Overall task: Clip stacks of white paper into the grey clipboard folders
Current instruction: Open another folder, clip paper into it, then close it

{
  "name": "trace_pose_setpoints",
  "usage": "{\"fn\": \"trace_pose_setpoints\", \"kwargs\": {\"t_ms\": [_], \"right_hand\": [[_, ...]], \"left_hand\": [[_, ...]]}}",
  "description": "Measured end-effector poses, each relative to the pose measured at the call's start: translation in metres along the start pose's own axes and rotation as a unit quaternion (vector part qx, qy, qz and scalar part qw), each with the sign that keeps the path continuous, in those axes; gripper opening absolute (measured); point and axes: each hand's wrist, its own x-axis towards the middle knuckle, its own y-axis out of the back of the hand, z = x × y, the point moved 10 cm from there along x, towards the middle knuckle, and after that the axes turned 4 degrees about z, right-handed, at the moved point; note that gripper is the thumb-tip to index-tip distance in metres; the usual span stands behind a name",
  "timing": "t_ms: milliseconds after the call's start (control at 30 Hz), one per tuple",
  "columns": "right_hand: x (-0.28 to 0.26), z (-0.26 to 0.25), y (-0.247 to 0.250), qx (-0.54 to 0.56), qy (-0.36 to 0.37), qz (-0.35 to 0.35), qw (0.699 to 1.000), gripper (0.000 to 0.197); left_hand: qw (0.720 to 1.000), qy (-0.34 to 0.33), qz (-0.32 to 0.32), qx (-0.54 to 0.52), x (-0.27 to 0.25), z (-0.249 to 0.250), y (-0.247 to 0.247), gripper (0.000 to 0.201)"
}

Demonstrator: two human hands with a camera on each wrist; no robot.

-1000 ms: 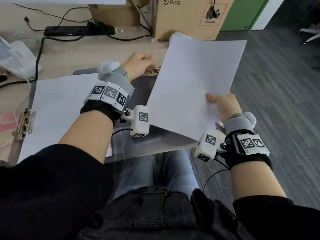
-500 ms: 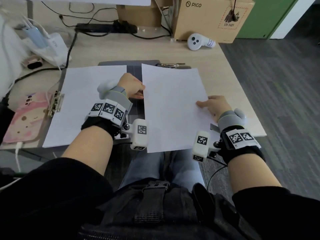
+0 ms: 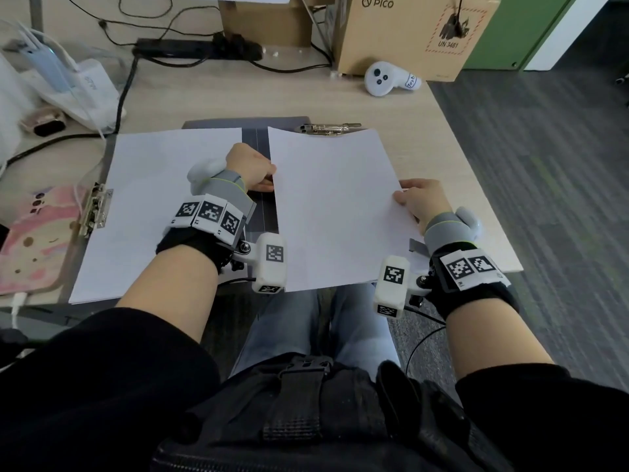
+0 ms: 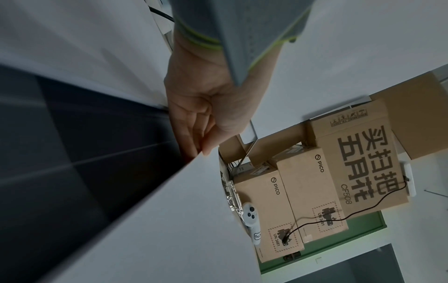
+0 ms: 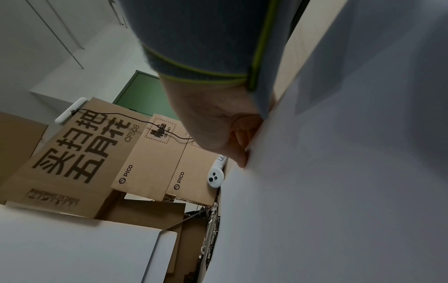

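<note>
The head camera is looking steeply down over the desk (image 3: pixel 452 158); both wrist cameras are looking up close along the palms, sharing the PICO boxes (image 4: pixel 312 191).

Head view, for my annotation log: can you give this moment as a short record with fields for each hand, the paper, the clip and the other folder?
left hand: pinches left edge of the loose white paper stack
right hand: grips the stack's right edge
paper position: over the open grey clipboard folder, top edge at the metal clip, not under it
other folder: white sheets held by a side metal clip
surface: light wooden desk
</note>
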Motion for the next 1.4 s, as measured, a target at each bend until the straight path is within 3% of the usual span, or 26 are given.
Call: {"fn": "trace_pose_setpoints", "kwargs": {"t_ms": [167, 333, 433, 533, 667, 833, 967, 1133, 1200, 1300, 1400], "right_hand": [[0.006, -0.003, -0.005, -0.004, 0.004, 0.005, 1.0, 0.029], [0.016, 0.0, -0.004, -0.031, -0.001, 0.021, 0.999, 0.034], [0.021, -0.001, -0.003, -0.046, -0.004, 0.037, 0.998, 0.033], [0.025, -0.007, -0.001, -0.052, 0.011, 0.046, 0.998, 0.035], [0.027, -0.027, -0.002, -0.058, 0.052, 0.048, 0.996, 0.04], [0.039, -0.06, -0.03, -0.035, 0.098, 0.01, 0.994, 0.035], [0.057, -0.079, -0.058, 0.02, 0.079, -0.022, 0.996, 0.035], [0.074, -0.09, -0.086, 0.117, 0.041, -0.066, 0.99, 0.019], [0.079, -0.095, -0.094, 0.16, 0.038, -0.072, 0.984, 0.035], [0.086, -0.107, -0.098, 0.168, 0.083, -0.052, 0.981, 0.044], [0.083, -0.123, -0.11, 0.135, 0.144, -0.053, 0.979, 0.031]], "left_hand": [[1.0, 0.001, 0.01, 0.01, 0.008, 0.0, 0.003, 0.024], [0.999, -0.005, 0.041, 0.001, 0.013, -0.001, 0.01, 0.009], [0.997, -0.018, 0.071, 0.008, 0.018, -0.001, 0.016, 0.012], [0.994, -0.046, 0.094, 0.01, 0.022, 0.005, 0.019, 0.019], [0.983, -0.134, 0.12, 0.038, 0.023, 0.029, 0.023, 0.031], [0.954, -0.244, -0.03, 0.17, 0.022, 0.065, -0.023, 0.038], [0.916, -0.249, -0.135, 0.285, 0.032, 0.062, -0.059, 0.047], [0.906, -0.249, -0.161, 0.303, 0.045, 0.055, -0.064, 0.052], [0.909, -0.246, -0.166, 0.294, 0.048, 0.055, -0.062, 0.054], [0.909, -0.246, -0.18, 0.285, 0.044, 0.057, -0.061, 0.064], [0.908, -0.249, -0.18, 0.285, 0.046, 0.057, -0.059, 0.06]]}}
